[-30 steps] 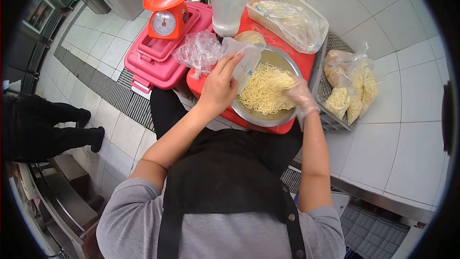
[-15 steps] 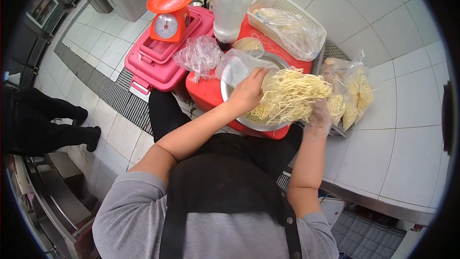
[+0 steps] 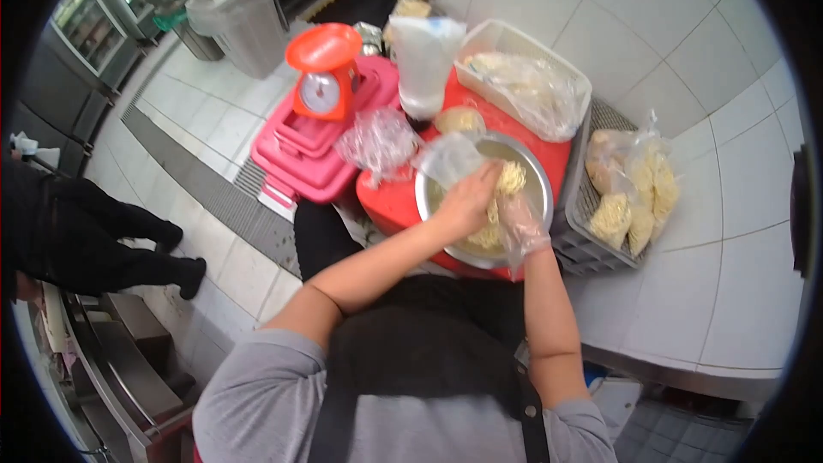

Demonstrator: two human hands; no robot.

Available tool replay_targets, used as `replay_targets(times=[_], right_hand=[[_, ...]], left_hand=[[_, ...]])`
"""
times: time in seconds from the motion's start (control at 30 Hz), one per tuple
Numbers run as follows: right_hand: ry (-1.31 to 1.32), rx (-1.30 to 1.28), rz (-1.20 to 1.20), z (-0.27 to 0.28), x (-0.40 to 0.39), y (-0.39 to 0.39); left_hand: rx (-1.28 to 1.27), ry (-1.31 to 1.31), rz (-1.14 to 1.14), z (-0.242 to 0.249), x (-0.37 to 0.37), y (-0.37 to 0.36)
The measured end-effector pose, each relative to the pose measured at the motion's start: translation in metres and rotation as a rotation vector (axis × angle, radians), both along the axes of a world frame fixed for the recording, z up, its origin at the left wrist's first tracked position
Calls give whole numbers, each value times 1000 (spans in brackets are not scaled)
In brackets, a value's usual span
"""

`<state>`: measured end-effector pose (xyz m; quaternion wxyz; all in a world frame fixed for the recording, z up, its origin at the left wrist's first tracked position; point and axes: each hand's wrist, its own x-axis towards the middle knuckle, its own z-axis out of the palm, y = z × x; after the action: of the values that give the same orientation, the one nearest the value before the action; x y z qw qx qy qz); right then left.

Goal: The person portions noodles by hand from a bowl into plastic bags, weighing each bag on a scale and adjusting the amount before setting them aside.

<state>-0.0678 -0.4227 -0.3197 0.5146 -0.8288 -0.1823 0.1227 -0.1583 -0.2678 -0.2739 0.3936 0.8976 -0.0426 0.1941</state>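
Above a metal bowl (image 3: 544, 193), my two hands are close together. My right hand (image 3: 521, 225), in a clear plastic glove, is closed around a bundle of yellow noodles (image 3: 512, 177) whose top shows past the fingers. Bare, my left hand (image 3: 470, 201) grips a clear plastic bag (image 3: 450, 159) that stretches out to the left of its fingers. The bag's mouth is hidden by the hand. More noodles (image 3: 487, 238) lie in the bowl below.
An orange scale (image 3: 322, 77) stands on a pink lidded box (image 3: 287, 150). Crumpled plastic bags (image 3: 378, 142) lie on the red surface (image 3: 390, 206). Behind are a white basket (image 3: 490, 34) and a tall bag (image 3: 426, 64). Bagged noodles (image 3: 643, 184) fill a grey crate (image 3: 591, 244). Another person (image 3: 94, 231) stands left.
The large spread-out clump of noodles is now a small bundle in my right hand, which has moved left toward my left hand. The view has shifted slightly.
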Motion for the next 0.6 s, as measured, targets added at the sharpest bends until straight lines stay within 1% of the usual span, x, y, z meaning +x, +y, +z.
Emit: replay_targets(times=[0.07, 0.13, 0.23, 0.33, 0.37, 0.47, 0.5, 0.53, 0.57, 0.6], right_hand=[[-254, -581, 448, -15, 28, 1], [-407, -760, 623, 21, 21, 19], [-528, -1294, 804, -28, 44, 30], [-576, -1325, 692, -56, 52, 39], [-588, -1281, 802, -58, 60, 40], [-603, -1144, 1141, -40, 72, 44], [-596, -1092, 1257, -30, 71, 44], [-649, -1078, 1336, 10, 63, 41], [-422, -950, 1094, 69, 39, 39], [-203, -816, 846, 124, 17, 39]], left_hand=[[14, -27, -8, 2, 0, 1], [-4, -63, -79, 4, 3, 0], [-15, -87, -173, 4, -1, -13], [-76, -120, -179, 4, -8, -21], [-102, -99, -186, 5, -9, -20], [-109, -84, -201, 10, -7, -7], [-135, -135, -200, 11, -4, -3], [-161, -184, -201, 12, 2, 4], [-174, -209, -205, 11, 10, 12], [-236, -187, -205, 20, 11, 16]])
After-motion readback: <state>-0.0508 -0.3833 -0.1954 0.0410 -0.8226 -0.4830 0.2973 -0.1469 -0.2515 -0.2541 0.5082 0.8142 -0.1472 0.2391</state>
